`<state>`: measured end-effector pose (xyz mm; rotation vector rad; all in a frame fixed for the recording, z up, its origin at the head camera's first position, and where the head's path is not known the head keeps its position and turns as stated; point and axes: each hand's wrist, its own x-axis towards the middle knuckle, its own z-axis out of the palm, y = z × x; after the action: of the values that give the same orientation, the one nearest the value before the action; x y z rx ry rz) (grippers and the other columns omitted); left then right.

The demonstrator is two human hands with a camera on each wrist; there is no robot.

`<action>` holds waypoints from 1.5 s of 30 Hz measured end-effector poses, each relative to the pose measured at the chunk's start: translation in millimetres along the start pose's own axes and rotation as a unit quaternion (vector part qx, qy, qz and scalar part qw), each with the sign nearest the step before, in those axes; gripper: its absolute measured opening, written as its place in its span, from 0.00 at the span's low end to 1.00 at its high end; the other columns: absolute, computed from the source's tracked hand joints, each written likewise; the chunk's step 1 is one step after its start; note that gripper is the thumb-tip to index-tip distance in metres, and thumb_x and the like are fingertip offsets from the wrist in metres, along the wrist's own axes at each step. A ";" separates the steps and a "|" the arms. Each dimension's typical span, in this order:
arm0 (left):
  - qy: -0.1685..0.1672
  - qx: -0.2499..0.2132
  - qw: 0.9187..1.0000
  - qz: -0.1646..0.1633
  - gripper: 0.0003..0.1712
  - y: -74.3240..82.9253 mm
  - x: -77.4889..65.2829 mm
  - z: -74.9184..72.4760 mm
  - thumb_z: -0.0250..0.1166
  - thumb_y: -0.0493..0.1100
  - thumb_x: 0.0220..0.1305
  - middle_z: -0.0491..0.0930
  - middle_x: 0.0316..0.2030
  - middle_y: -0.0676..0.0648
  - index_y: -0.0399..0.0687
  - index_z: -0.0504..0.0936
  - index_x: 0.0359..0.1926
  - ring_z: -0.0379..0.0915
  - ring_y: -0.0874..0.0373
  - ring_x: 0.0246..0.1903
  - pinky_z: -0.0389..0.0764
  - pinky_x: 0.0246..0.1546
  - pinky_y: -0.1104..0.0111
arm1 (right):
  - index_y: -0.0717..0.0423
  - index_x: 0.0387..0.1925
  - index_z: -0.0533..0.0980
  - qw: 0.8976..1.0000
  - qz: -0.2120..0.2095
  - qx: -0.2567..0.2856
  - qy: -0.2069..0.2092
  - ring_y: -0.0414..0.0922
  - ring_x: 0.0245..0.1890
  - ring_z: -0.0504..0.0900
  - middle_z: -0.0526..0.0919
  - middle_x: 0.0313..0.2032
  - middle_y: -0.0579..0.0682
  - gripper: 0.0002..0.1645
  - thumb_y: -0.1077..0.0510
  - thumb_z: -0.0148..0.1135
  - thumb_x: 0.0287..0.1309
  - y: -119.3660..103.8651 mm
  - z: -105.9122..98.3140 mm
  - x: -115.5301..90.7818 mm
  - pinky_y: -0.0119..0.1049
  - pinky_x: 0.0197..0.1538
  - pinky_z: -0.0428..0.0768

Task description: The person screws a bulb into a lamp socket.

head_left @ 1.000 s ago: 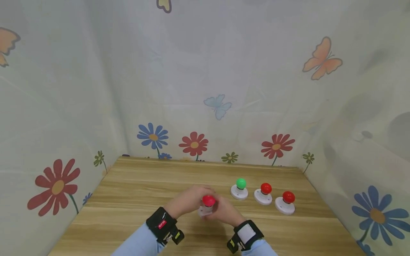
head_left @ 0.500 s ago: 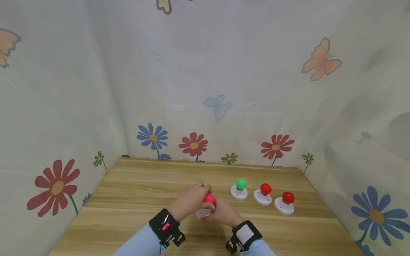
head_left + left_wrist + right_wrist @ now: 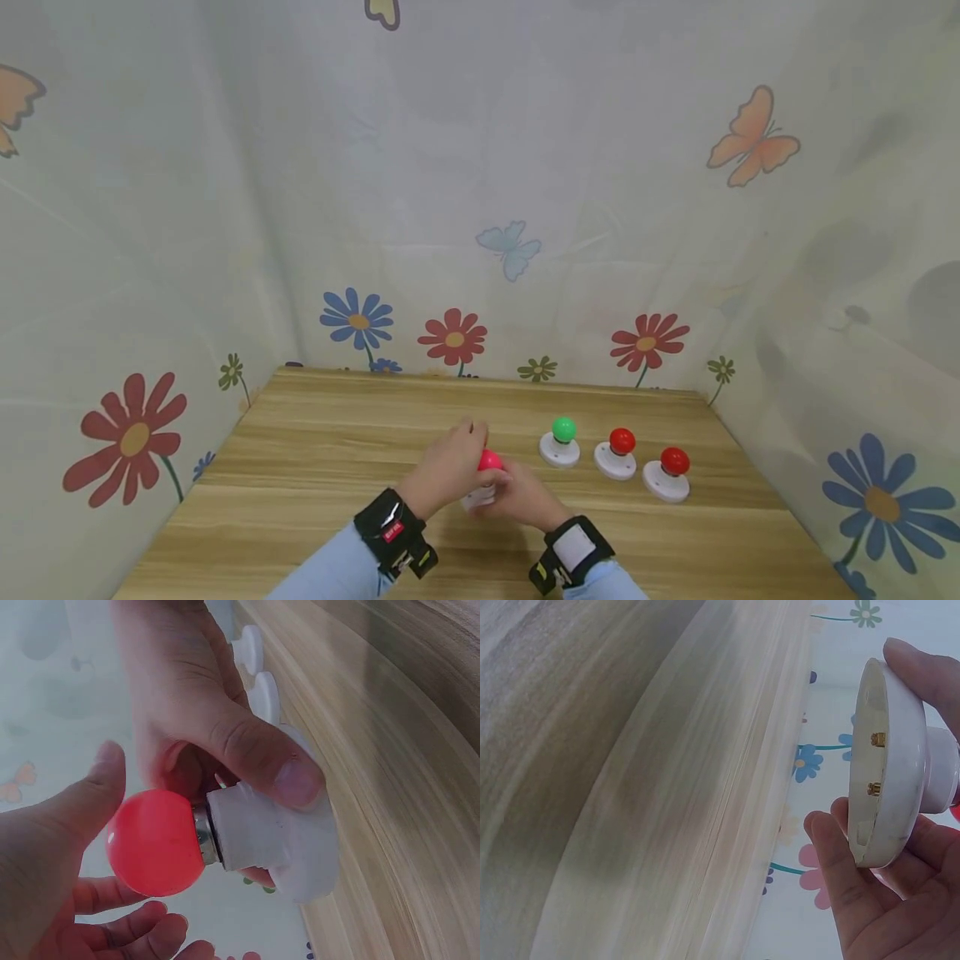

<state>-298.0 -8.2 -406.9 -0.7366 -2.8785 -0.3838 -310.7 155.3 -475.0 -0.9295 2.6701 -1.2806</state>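
Note:
A red light bulb point(image 3: 154, 841) sits in a white round lamp holder point(image 3: 259, 829), with a band of its metal base showing between them. My right hand point(image 3: 525, 498) grips the holder, its thumb on the holder's side in the left wrist view. Two brass terminals show on the holder's hollow underside in the right wrist view. My left hand point(image 3: 450, 468) holds the bulb between thumb and fingers. In the left wrist view its thumb lies along the bulb's outer side, and some fingertips curl below. The holder is tilted, off the wooden tabletop point(image 3: 337, 450).
To the right, a green bulb point(image 3: 564, 430) stands upright in a white holder. Beside it are a red bulb point(image 3: 622, 442) and another red bulb point(image 3: 674, 461), each in a white holder. A flower-printed curtain point(image 3: 420, 167) surrounds the table at the back and sides.
My left hand has turned about the bulb, and its thumb now crosses the bulb's front in the head view. The right hand stays almost in place with the holder.

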 end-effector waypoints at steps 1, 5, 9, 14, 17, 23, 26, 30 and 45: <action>-0.001 -0.001 1.000 -0.003 0.38 0.2 -0.3 0.1 0.68 0.68 0.51 0.69 0.32 0.50 0.42 0.74 0.48 0.67 0.63 0.24 0.73 0.23 0.78 | 0.55 0.52 0.75 1.000 0.005 0.001 0.000 0.42 0.42 0.83 0.84 0.44 0.47 0.35 0.52 0.79 0.40 -0.1 -0.1 0.0 0.33 0.48 0.80; -0.009 -0.020 1.000 -0.003 0.34 0.9 -1.0 1.1 0.70 0.63 0.51 0.70 0.33 0.51 0.43 0.75 0.48 0.67 0.63 0.26 0.73 0.26 0.78 | 0.55 0.52 0.75 1.000 0.026 0.009 -0.007 0.42 0.42 0.83 0.84 0.44 0.47 0.35 0.51 0.79 0.40 0.7 0.3 0.3 0.33 0.47 0.80; -0.020 -0.048 0.998 0.015 0.24 1.5 -0.1 1.0 0.73 0.53 0.53 0.73 0.36 0.52 0.46 0.78 0.46 0.69 0.63 0.31 0.76 0.32 0.76 | 0.55 0.55 0.74 0.999 0.037 -0.008 -0.008 0.39 0.43 0.82 0.84 0.46 0.47 0.39 0.48 0.79 0.39 3.8 1.3 0.3 0.34 0.49 0.80; -0.032 -0.086 0.995 0.042 0.16 2.4 1.0 -2.2 0.72 0.38 0.55 0.77 0.40 0.52 0.48 0.81 0.45 0.72 0.63 0.38 0.79 0.42 0.73 | 0.56 0.60 0.70 0.999 0.036 -0.026 -0.004 0.41 0.48 0.81 0.82 0.50 0.48 0.46 0.46 0.79 0.38 7.7 2.2 0.2 0.40 0.55 0.78; -0.031 -0.101 0.993 0.057 0.16 2.7 0.8 -3.6 0.70 0.31 0.54 0.80 0.40 0.52 0.48 0.82 0.44 0.75 0.62 0.39 0.80 0.44 0.72 | 0.56 0.62 0.68 0.999 0.035 -0.028 -0.001 0.42 0.50 0.80 0.81 0.52 0.48 0.50 0.46 0.79 0.37 8.8 2.7 -0.2 0.42 0.57 0.77; -0.053 -0.118 0.990 0.059 0.21 2.9 0.7 -4.9 0.72 0.32 0.52 0.80 0.44 0.52 0.49 0.81 0.48 0.76 0.62 0.41 0.80 0.45 0.71 | 0.55 0.63 0.67 1.000 0.016 -0.025 0.002 0.40 0.49 0.80 0.81 0.52 0.47 0.49 0.47 0.79 0.38 9.4 3.0 -0.7 0.41 0.57 0.77; -0.060 -0.138 0.989 0.016 0.29 3.9 0.2 -6.1 0.77 0.43 0.49 0.75 0.46 0.49 0.48 0.77 0.53 0.73 0.59 0.41 0.81 0.43 0.70 | 0.54 0.60 0.71 1.000 0.008 -0.022 -0.003 0.38 0.48 0.81 0.82 0.51 0.47 0.44 0.47 0.79 0.41 9.2 2.3 0.0 0.38 0.55 0.78; -0.038 -0.110 0.993 -0.035 0.38 5.8 -2.0 -6.1 0.75 0.60 0.46 0.71 0.39 0.47 0.42 0.74 0.51 0.71 0.60 0.32 0.80 0.31 0.73 | 0.53 0.55 0.74 1.000 0.006 -0.014 -0.010 0.35 0.43 0.82 0.84 0.47 0.46 0.38 0.47 0.78 0.42 8.0 1.3 0.9 0.33 0.50 0.80; -0.007 -0.090 0.994 0.053 0.13 6.1 -1.1 -5.2 0.69 0.30 0.55 0.80 0.37 0.51 0.46 0.83 0.42 0.76 0.62 0.36 0.80 0.39 0.74 | 0.57 0.61 0.69 0.999 0.034 -0.022 -0.007 0.43 0.49 0.80 0.82 0.51 0.49 0.48 0.48 0.79 0.38 4.5 0.1 0.6 0.43 0.56 0.77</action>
<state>-293.7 -5.0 -400.9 -0.9215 -2.8288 -0.6336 -313.4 157.0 -478.2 -0.8401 2.7044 -1.2005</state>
